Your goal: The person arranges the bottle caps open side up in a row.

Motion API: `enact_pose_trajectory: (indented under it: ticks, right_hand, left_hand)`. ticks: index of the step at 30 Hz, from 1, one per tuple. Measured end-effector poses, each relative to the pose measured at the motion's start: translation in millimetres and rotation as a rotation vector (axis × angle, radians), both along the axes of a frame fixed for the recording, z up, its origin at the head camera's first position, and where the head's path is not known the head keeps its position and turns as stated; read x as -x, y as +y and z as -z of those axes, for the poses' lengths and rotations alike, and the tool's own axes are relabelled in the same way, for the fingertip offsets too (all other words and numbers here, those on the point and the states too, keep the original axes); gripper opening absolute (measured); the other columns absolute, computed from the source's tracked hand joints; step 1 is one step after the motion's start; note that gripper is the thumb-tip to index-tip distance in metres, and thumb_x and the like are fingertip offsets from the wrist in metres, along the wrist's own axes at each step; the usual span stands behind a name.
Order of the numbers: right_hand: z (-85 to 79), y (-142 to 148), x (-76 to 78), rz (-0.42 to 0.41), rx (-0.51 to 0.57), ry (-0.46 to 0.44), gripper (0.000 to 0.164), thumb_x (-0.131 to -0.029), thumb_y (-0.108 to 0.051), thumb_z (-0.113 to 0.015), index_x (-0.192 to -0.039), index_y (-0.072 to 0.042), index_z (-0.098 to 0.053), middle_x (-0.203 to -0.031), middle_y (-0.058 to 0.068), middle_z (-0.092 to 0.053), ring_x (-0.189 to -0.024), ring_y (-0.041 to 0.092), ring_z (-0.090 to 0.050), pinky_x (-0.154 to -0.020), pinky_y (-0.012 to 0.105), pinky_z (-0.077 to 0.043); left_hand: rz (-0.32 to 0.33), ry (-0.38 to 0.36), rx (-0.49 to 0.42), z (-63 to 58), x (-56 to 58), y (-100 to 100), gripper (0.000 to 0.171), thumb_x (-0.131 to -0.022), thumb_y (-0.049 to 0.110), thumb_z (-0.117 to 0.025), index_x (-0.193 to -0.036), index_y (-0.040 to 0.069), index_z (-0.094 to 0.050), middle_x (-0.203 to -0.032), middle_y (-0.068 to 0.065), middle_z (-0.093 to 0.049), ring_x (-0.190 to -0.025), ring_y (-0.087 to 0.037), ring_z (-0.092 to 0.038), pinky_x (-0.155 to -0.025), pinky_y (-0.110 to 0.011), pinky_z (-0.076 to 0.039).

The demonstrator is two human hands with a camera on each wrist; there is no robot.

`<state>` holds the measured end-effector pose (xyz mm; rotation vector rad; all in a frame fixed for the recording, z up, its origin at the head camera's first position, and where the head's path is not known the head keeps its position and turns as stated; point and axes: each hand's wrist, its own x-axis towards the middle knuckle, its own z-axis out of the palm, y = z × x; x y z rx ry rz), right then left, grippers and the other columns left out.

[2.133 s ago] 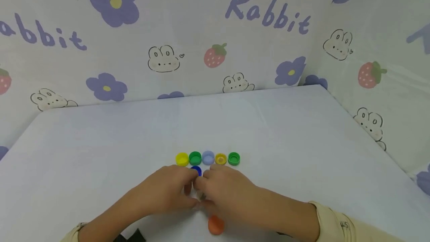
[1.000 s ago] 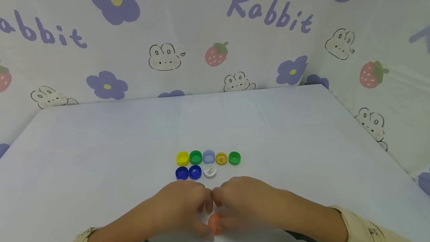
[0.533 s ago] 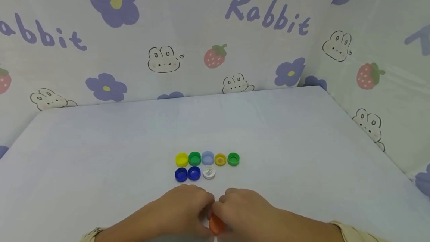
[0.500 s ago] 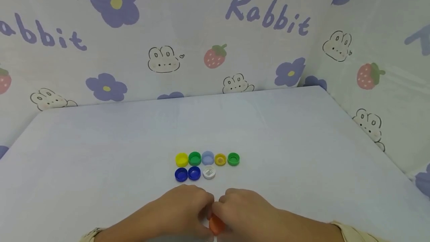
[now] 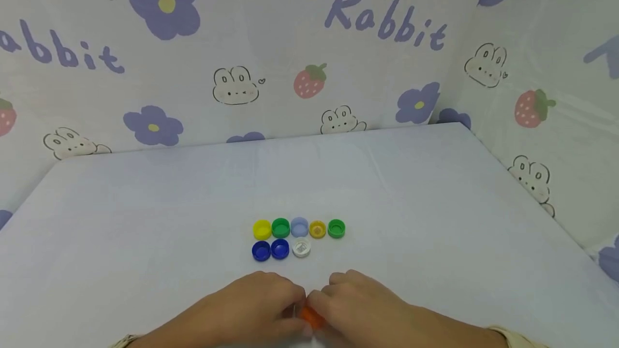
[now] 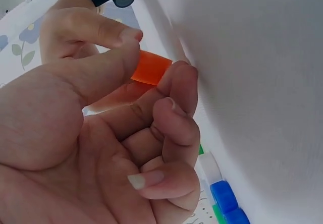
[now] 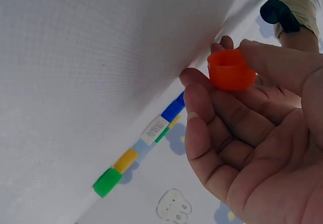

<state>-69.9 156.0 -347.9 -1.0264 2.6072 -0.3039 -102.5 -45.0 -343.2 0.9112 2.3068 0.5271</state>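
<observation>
An orange bottle cap (image 5: 311, 317) is between both hands at the near side of the table. In the right wrist view the hollow side of the orange cap (image 7: 232, 71) shows, with the thumb of my right hand (image 5: 362, 302) against it and its fingers behind. My left hand (image 5: 253, 302) has its thumb and index finger at the opposite side of the cap (image 6: 152, 67); its other fingers curl loosely. Beyond the hands, a front row holds two dark blue caps (image 5: 280, 249) and a white cap (image 5: 301, 247).
Behind that row stands another of several caps: yellow (image 5: 263, 229), green, a light blue cap (image 5: 299, 227), a golden-yellow cap (image 5: 317, 229) and a green cap (image 5: 336, 228) at the right end. A patterned rabbit cloth (image 5: 271, 42) hangs behind the white table (image 5: 411, 203).
Both hands have left the white cap, which now sits beside the blue ones, and moved nearer the person to the orange cap. The orange cap has been taken hold of and tilted.
</observation>
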Motion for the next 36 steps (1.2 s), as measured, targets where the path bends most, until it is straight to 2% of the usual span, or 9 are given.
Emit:
enact_pose_trajectory:
  ticks: [3, 11, 14, 19, 22, 26, 29, 32, 36]
  right_hand:
    - [-1.8, 1.6, 0.9, 0.027, 0.010, -0.020, 0.019, -0.093, -0.025, -0.077, -0.109, -0.017, -0.068, -0.076, -0.017, -0.053, -0.071, 0.003, -0.045, -0.071, 0.019, -0.043]
    - [-2.5, 7.4, 7.6, 0.085, 0.165, 0.007, 0.006, -0.094, -0.013, -0.074, -0.099, -0.017, -0.075, -0.077, -0.018, -0.054, -0.075, 0.002, -0.048, -0.073, 0.022, -0.048]
    - [0.2, 7.4, 10.0, 0.089, 0.172, -0.020, 0.008, -0.092, -0.010, -0.074, -0.098, -0.015, -0.075, -0.076, -0.017, -0.056, -0.073, 0.002, -0.049, -0.074, 0.023, -0.049]
    - [4.1, 14.0, 5.4, 0.129, 0.212, -0.040, 0.017, -0.091, -0.022, -0.077, -0.105, -0.014, -0.074, -0.078, -0.019, -0.058, -0.073, 0.001, -0.051, -0.074, 0.026, -0.049]
    - [4.1, 17.3, 0.9, 0.165, 0.223, -0.084, 0.024, -0.089, -0.028, -0.079, -0.109, -0.016, -0.073, -0.080, -0.021, -0.057, -0.073, 0.000, -0.051, -0.073, 0.026, -0.049]
    - [2.7, 16.9, 0.0, 0.209, 0.212, -0.149, 0.026, -0.087, -0.024, -0.082, -0.109, -0.018, -0.072, -0.081, -0.020, -0.059, -0.073, 0.001, -0.052, -0.071, 0.024, -0.049]
    - [-0.2, 17.3, 2.9, 0.241, 0.217, -0.177, 0.024, -0.086, -0.018, -0.082, -0.108, -0.017, -0.073, -0.081, -0.019, -0.061, -0.073, 0.003, -0.054, -0.071, 0.023, -0.051]
    - [-4.4, 18.8, 10.1, 0.259, 0.216, -0.166, 0.023, -0.085, -0.018, -0.083, -0.106, -0.016, -0.074, -0.081, -0.018, -0.063, -0.074, 0.004, -0.055, -0.072, 0.025, -0.052]
    - [-9.4, 22.7, 25.1, 0.237, 0.224, -0.055, 0.025, -0.084, -0.018, -0.085, -0.105, -0.012, -0.074, -0.083, -0.013, -0.065, -0.077, 0.007, -0.057, -0.073, 0.027, -0.052]
  left_hand:
    - [-0.005, 0.009, 0.007, -1.2, -1.1, -0.5, 0.015, -0.094, 0.038, -0.074, -0.095, 0.023, -0.073, -0.071, 0.015, -0.059, -0.067, -0.004, -0.055, -0.067, -0.023, -0.048]
    - [-0.027, 0.019, 0.016, 1.8, -1.1, 4.0, 0.018, -0.090, 0.037, -0.078, -0.095, 0.021, -0.073, -0.071, 0.015, -0.059, -0.067, -0.005, -0.055, -0.068, -0.023, -0.049]
    - [-0.028, 0.048, 0.034, 4.6, -0.2, 7.2, 0.020, -0.088, 0.037, -0.080, -0.094, 0.020, -0.071, -0.071, 0.014, -0.058, -0.066, -0.006, -0.054, -0.066, -0.023, -0.048]
    - [-0.013, 0.107, 0.048, 9.2, -2.6, 13.1, 0.028, -0.085, 0.039, -0.081, -0.101, 0.020, -0.068, -0.071, 0.012, -0.055, -0.065, -0.007, -0.051, -0.063, -0.025, -0.044]
    - [-0.023, 0.093, 0.056, 10.0, -4.4, 16.0, 0.027, -0.086, 0.039, -0.081, -0.102, 0.021, -0.068, -0.072, 0.013, -0.055, -0.066, -0.007, -0.051, -0.062, -0.025, -0.044]
    - [-0.046, 0.060, 0.045, 9.8, -4.7, 20.2, 0.022, -0.088, 0.035, -0.079, -0.101, 0.020, -0.071, -0.071, 0.014, -0.057, -0.065, -0.006, -0.053, -0.061, -0.022, -0.045]
    - [-0.045, 0.066, 0.043, 8.3, -2.8, 23.7, 0.022, -0.089, 0.035, -0.079, -0.101, 0.018, -0.071, -0.069, 0.013, -0.057, -0.063, -0.006, -0.054, -0.060, -0.022, -0.046]
    - [-0.034, 0.115, 0.031, 5.7, 2.5, 24.3, 0.024, -0.090, 0.038, -0.078, -0.101, 0.017, -0.070, -0.067, 0.011, -0.056, -0.062, -0.007, -0.054, -0.059, -0.022, -0.046]
    - [-0.032, 0.232, -0.032, 1.9, 16.5, 24.6, 0.028, -0.092, 0.039, -0.077, -0.100, 0.014, -0.069, -0.065, 0.010, -0.054, -0.060, -0.006, -0.052, -0.057, -0.022, -0.045]
